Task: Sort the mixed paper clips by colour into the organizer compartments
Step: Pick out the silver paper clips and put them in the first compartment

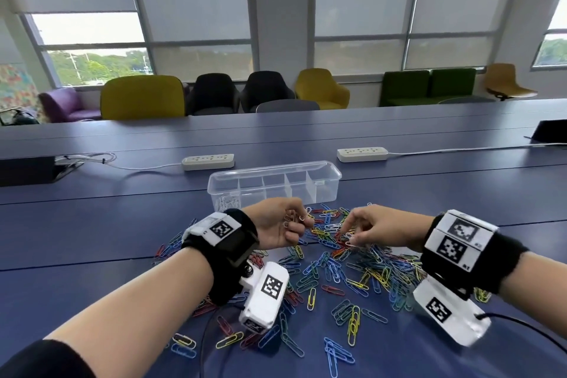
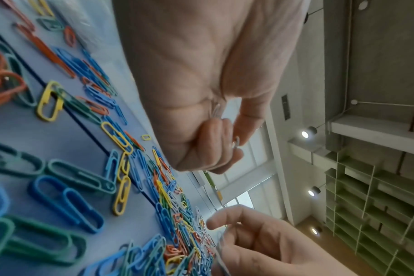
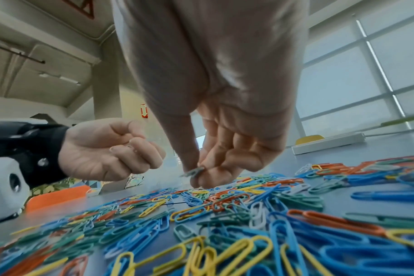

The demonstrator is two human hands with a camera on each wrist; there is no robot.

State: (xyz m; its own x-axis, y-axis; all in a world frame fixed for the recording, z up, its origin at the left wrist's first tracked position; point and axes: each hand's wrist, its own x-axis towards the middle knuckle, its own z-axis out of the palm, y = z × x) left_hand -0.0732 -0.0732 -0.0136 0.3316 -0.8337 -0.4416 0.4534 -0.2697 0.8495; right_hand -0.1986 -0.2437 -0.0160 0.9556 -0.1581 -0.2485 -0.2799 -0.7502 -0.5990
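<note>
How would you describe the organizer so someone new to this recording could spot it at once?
On the long blue table, look just beyond the spread of coloured paper clips and in front of the two white power strips. The organizer is the long clear plastic box there, split by dividers into a row of compartments. It is the only see-through container, with a few white clips in its leftmost compartment.

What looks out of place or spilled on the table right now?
Nothing looks damaged. The paper clips lie strewn across the table, unsorted as expected. The organizer stands upright, with white clips only in its leftmost compartment.
</note>
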